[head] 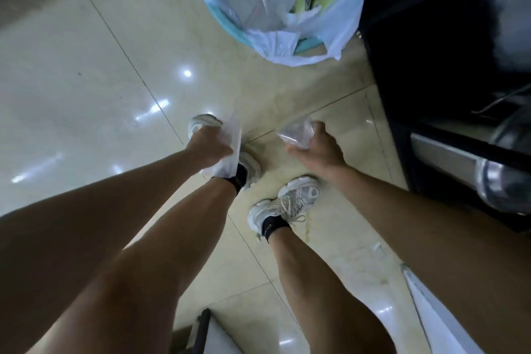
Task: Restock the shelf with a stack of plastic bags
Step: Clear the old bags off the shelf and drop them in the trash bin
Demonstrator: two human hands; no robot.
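glossy cream floor tiles [86, 80] lie bare and open to the left in the head view. left hand [208, 148] is closed around a flat stack of plastic bags [231, 149], held low above the left shoe [201, 123]. right hand [317, 149] curls loosely on a crumpled clear bag [296, 133]. a lined bin [275, 3] stands ahead, and a dark shelf unit [431, 52] crowds the right edge, close by the right arm.

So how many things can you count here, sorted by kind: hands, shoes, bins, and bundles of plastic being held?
Hands: 2, left hand and right hand
Shoes: 2, left shoe and right shoe
Lined bins: 1, waste bin
Held plastic: 2, white plastic bags and clear plastic
Total: 7
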